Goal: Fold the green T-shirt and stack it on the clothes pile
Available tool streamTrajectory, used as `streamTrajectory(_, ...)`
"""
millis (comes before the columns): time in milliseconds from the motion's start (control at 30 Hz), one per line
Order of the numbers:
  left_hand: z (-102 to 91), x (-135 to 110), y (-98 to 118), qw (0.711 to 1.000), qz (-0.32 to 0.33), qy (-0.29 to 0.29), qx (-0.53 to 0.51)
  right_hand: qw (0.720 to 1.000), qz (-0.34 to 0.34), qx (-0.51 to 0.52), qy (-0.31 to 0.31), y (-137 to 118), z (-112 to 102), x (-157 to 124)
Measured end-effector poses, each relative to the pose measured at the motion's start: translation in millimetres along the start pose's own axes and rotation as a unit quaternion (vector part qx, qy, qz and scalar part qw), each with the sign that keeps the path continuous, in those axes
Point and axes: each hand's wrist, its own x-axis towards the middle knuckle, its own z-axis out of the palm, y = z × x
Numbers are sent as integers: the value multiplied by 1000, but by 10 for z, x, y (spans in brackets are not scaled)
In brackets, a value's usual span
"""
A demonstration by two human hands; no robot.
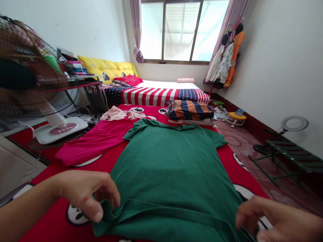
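A green T-shirt (171,161) lies spread out, its collar away from me and its hem toward me. The hem edge is raised into a loose fold across the front. At the shirt's lower left corner is my left hand (88,191), fingers curved and thumb apart, with the bunched hem between them. My right hand (275,215) hovers at the lower right corner, fingers bent and thumb separate; the lower frame edge cuts it off. Left of the shirt lies a bright pink garment (93,141). A stack of folded clothes, with an orange-and-navy striped garment (190,110) on top, sits beyond the collar.
Everything lies on a red patterned cover (54,205). A standing fan (60,129) is at left, near a desk. A light pink cloth (121,113) lies behind the pink garment. Farther back is a bed (148,95); a dark green folding rack (297,154) stands at right.
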Motion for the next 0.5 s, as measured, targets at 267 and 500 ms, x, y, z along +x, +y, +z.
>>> streamTrajectory(267, -545, 1217, 501, 960, 105, 216, 142, 948, -29, -20, 315, -235, -726, 1024)
streamTrajectory(500, -501, 2245, 242, 829, 14, 417, 373, 821, 202, -253, 470, 380, -1393, 1394)
